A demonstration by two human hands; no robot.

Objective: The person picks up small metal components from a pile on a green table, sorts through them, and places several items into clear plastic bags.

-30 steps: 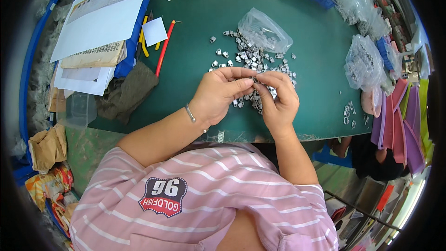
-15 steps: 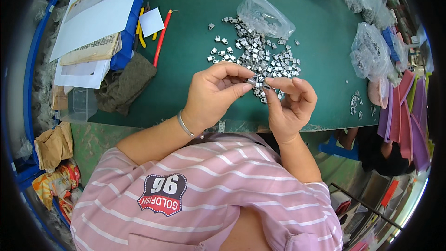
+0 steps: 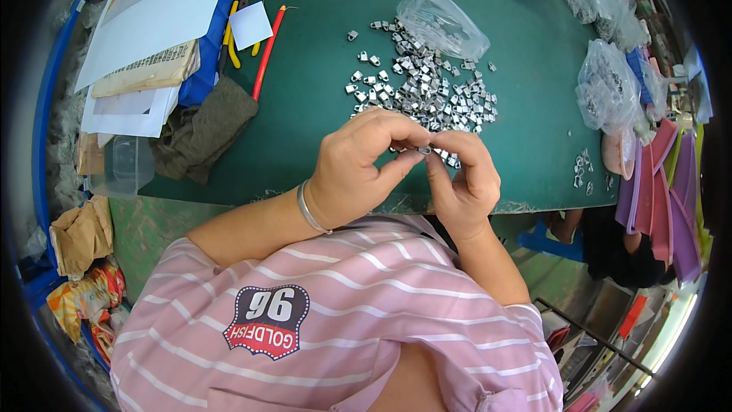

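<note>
Metal piece — left hand and right hand curled, fingertips meeting around it

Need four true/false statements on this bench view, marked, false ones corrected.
1. The left hand and right hand meet at a small silver metal piece. True.
2. A silver metal bracelet is worn on the right arm. False: the bracelet is on the left arm.
3. A red pen-like tool lies left of the pile of silver padlock-shaped metal pieces. True.
4. The clear plastic bag lies at the pile's near end. False: the bag lies at its far end.
</note>
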